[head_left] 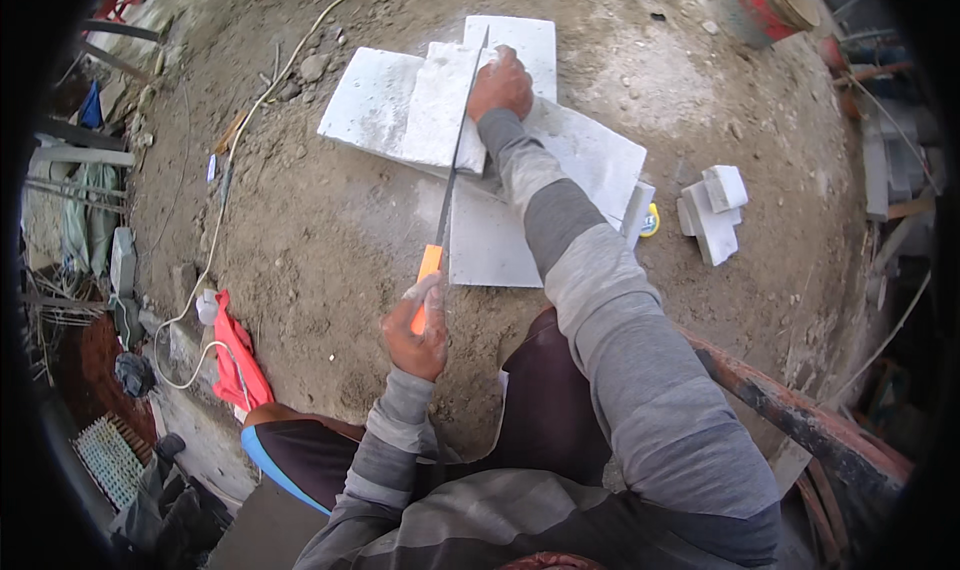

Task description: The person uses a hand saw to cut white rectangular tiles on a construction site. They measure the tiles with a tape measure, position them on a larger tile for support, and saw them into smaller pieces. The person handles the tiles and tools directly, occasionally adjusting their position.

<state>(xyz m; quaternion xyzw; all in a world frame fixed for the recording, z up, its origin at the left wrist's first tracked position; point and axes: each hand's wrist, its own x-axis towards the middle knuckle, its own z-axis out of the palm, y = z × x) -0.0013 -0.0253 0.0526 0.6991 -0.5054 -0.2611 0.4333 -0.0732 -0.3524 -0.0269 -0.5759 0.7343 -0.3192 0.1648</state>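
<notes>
My left hand (418,335) is closed round the orange handle of a handsaw (449,198). Its long dark blade points away from me, along the right part of a white lightweight block (435,105). Just right of the blade, my right hand (503,85) bears on the block with its fingers curled down; the fingertips are partly hidden. Other white blocks lie beneath and around it: a slab (370,100) at the left, one at the far side (530,45), one at the right (595,155) and one nearer me (490,240).
A yellow tape measure (650,220) sits against the right-hand blocks. Small block offcuts (712,213) lie further right on the dirt. A bucket (770,8) stands far right. A pale cable (235,150) and red cloth (237,355) lie left. A reddish beam (790,400) crosses the lower right.
</notes>
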